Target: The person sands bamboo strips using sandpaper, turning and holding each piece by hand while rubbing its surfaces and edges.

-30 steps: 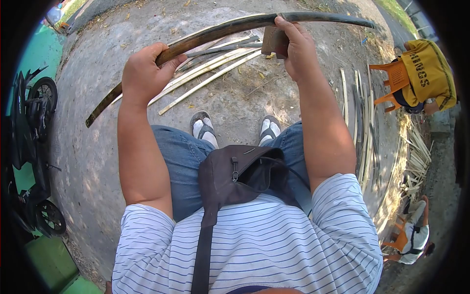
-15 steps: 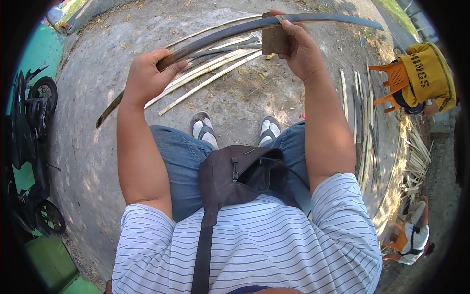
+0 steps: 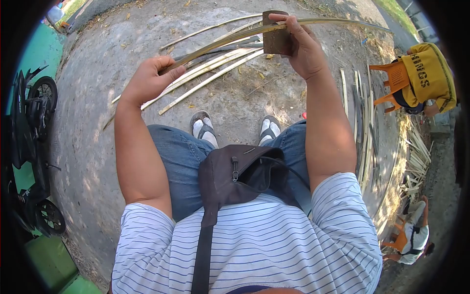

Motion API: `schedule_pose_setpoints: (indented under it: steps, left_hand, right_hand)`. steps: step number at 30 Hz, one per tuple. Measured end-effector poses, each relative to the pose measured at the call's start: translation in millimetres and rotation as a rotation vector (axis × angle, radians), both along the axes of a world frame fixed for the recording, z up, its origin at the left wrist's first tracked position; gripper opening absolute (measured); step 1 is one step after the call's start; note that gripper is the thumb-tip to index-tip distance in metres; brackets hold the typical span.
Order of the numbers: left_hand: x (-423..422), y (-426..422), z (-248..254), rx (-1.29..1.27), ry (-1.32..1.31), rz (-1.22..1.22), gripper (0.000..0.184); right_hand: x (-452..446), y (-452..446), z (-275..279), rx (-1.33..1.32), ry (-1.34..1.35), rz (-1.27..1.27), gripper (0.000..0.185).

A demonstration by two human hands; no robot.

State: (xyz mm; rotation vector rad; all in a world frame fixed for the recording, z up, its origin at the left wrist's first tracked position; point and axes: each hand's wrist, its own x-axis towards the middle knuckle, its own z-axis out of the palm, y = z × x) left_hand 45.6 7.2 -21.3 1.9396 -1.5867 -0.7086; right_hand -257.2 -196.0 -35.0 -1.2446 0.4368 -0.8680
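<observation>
A long, slightly curved bamboo strip spans both my hands, its pale narrow side turned up. My left hand is closed around the strip's left part, thumb along it; the tail runs down-left past the wrist. At the right, my right hand grips the strip between thumb and fingers, together with a flat brown rectangular piece whose material I cannot make out. That piece hangs across the strip, partly behind the fingers. The strip's far end reaches right beyond this hand.
Several pale split strips lie on the ground ahead of my feet. More strips lie to the right, near an orange chair with a yellow cloth. A person sits lower right. Motorcycles stand at left.
The bamboo strip has turned in my hands, from its broad dark face to its paler narrow side. My right-hand fingers have shifted over the strip; my left hand moved slightly down.
</observation>
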Motion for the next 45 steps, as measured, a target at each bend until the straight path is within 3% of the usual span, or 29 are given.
schedule_pose_setpoints:
  steps: [11,17,26,35,41,45]
  left_hand:
    - [-1,-3,-10,0.028,0.156,0.101,0.040]
    - [9,-4,-10,0.067,0.066,0.082,0.038]
    - [1,-3,-5,0.129,0.108,0.097,0.044]
    - [-6,-13,-15,0.092,-0.089,0.166,0.046]
    - [-45,-35,-23,0.060,-0.272,0.048,0.058]
    - [-47,-50,-38,0.142,-0.208,-0.032,0.061]
  right_hand:
    - [11,6,-2,0.049,0.070,-0.049,0.058]
    - [10,2,-6,0.089,0.310,-0.305,0.073]
    - [17,8,-4,0.164,0.251,-0.334,0.069]
    - [33,14,-19,0.275,0.346,-0.335,0.068]
    - [64,41,-46,0.358,0.428,-0.351,0.074]
    - [73,48,-63,0.375,0.469,-0.314,0.073]
